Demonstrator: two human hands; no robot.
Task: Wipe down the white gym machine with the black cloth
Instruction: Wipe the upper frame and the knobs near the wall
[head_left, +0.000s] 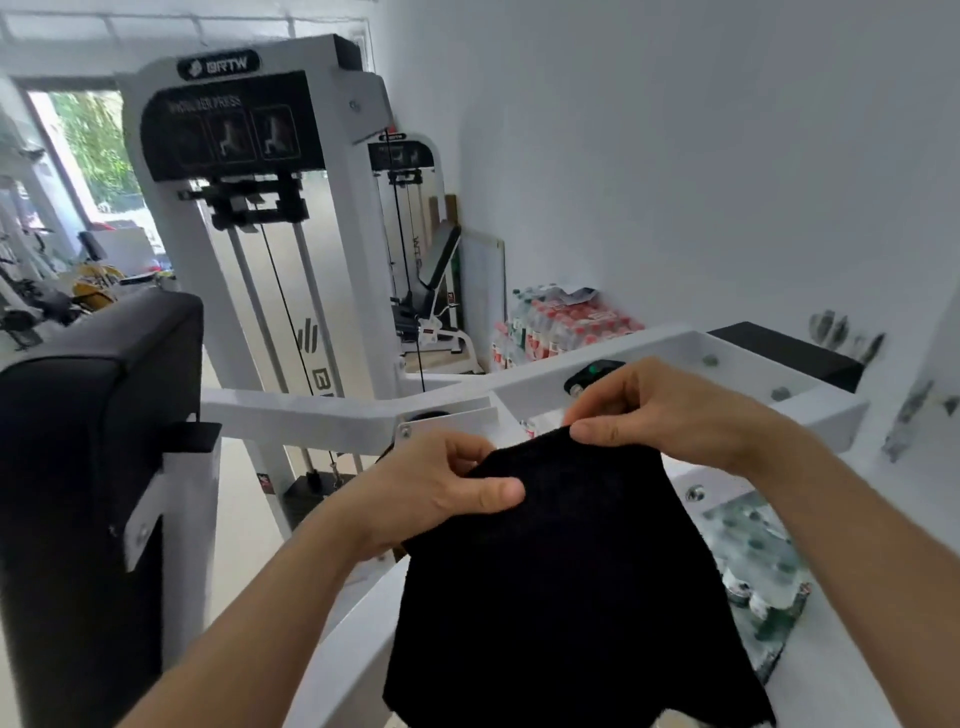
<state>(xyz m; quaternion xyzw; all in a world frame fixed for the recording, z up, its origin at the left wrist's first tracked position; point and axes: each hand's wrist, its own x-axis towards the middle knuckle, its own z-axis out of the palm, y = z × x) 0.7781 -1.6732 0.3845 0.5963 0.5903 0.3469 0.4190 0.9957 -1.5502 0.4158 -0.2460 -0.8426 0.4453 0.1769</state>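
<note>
While both hands pinch its top edge, the black cloth (566, 582) hangs over the white gym machine (332, 421), left hand (441, 488) at the upper-left corner, right hand (670, 410) at the top, beside a black pad (88, 415).

One wide-angle camera sits on the person's head and looks forward and down, close over both forearms. The left hand (441, 493) and right hand (670, 410), with the cloth (571, 582), fill the lower middle, nearest the lens. An arm of the machine (311, 418) crosses just behind; its tower (358, 260) stands farther off, left. The edges seem smeared, perhaps by motion.
</note>
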